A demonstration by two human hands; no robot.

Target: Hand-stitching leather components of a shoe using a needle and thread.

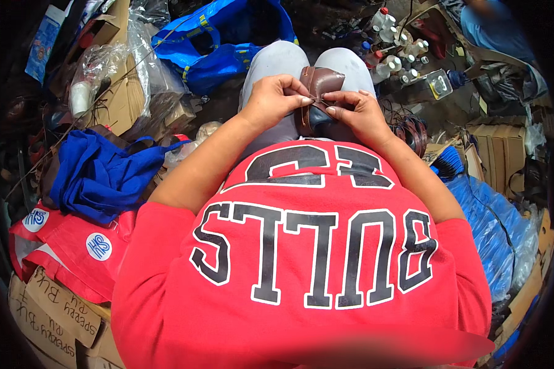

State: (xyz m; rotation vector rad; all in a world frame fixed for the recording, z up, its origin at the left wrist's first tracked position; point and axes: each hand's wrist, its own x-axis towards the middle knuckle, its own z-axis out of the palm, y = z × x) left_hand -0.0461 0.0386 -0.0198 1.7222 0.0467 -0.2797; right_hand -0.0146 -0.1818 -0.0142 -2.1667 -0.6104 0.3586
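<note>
A brown leather shoe point(327, 80) with pale stitching rests between my knees, its dark opening turned toward me. My left hand point(278, 98) is at the shoe's left side, thumb and forefinger pinched together over its top. Opposite it, my right hand point(358, 114) pinches at the same spot, its fingertips close to the left ones. A thin lace point(314, 99) shows between the two pinches, at the shoe's front. Its ends are hidden by my fingers. Grey trousers point(276, 61) cover my knees under the shoe.
A blue bag point(228, 52) lies beyond my left knee, and blue cloth point(101, 172) over a red bag point(74, 246) at left. Several small bottles point(391, 49) stand at far right. Cardboard boxes point(498, 154) and blue plastic point(489, 227) lie at right. A person's blue garment point(495, 31) shows top right.
</note>
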